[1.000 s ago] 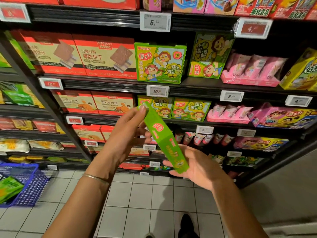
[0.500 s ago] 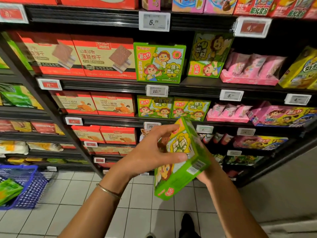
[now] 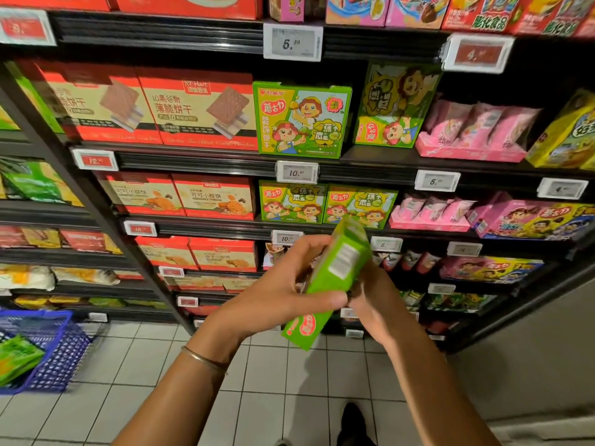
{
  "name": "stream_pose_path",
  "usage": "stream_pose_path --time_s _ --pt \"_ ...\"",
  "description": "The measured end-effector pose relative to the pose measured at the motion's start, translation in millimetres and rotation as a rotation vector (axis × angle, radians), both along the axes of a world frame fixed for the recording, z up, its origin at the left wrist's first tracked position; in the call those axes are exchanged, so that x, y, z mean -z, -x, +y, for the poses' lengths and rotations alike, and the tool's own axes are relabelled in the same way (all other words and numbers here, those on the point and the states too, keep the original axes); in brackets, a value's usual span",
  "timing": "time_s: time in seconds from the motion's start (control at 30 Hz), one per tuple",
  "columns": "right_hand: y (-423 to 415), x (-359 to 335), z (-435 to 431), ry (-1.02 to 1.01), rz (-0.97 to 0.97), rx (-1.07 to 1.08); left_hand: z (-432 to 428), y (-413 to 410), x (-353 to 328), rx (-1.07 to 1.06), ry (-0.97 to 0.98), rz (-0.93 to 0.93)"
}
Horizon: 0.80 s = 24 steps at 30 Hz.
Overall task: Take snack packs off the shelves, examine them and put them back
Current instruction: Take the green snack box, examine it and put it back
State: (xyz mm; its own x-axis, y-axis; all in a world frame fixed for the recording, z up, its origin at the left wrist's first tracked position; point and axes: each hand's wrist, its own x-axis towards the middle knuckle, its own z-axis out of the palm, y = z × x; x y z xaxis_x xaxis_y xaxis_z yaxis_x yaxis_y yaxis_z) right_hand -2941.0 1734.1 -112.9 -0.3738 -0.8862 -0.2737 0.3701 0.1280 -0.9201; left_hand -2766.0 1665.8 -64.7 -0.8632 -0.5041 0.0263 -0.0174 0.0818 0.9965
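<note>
low before the shelves (image 3: 193, 157), the green snack box (image 3: 338, 272) is held tilted between both hands, its narrow labelled side turned up. it is gripped by the left hand (image 3: 277, 297), thumb across the side; the right hand (image 3: 376, 304) is set against its far face, fingers hidden. the print should be kept uncovered, the box turned slowly by its edges, then matched to the like boxes (image 3: 325, 204) on the shelves.

green snack box (image 3: 335, 272) turned from front face to narrow barcoded edge, both hands closer together
</note>
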Motion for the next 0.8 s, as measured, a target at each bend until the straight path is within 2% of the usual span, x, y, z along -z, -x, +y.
stream_pose_path --time_s 0.07,0.2,0.33,0.43,0.5,0.63,0.8 --pt "1.9 -3.9 -1.1 -0.068 0.046 -0.023 -4.4 -0.7 -1.4 -0.139 -0.201 0.074" --pt "8.7 -4.3 -2.0 -0.135 0.097 -0.027 -17.2 -8.2 -3.2 -0.250 -0.527 0.190" --pt "19.1 -10.7 -0.7 -0.007 -0.103 -0.070 -30.4 -17.2 -1.1 -0.341 -0.710 0.354" --pt "25.3 -21.3 -2.8 0.099 -0.266 -0.124 -34.2 -22.1 4.1 -0.293 -0.851 0.427" --pt "24.9 -25.8 -4.2 0.161 -0.317 -0.143 -33.2 -22.0 11.8 -0.260 -0.919 0.411" --pt "20.7 -35.1 -6.8 0.228 -0.295 -0.089 -29.6 -17.9 24.3 -0.266 -0.999 0.322" --pt "22.3 -37.7 -11.3 0.138 -0.209 -0.011 -32.7 -15.9 38.6 -0.285 -1.047 0.209"
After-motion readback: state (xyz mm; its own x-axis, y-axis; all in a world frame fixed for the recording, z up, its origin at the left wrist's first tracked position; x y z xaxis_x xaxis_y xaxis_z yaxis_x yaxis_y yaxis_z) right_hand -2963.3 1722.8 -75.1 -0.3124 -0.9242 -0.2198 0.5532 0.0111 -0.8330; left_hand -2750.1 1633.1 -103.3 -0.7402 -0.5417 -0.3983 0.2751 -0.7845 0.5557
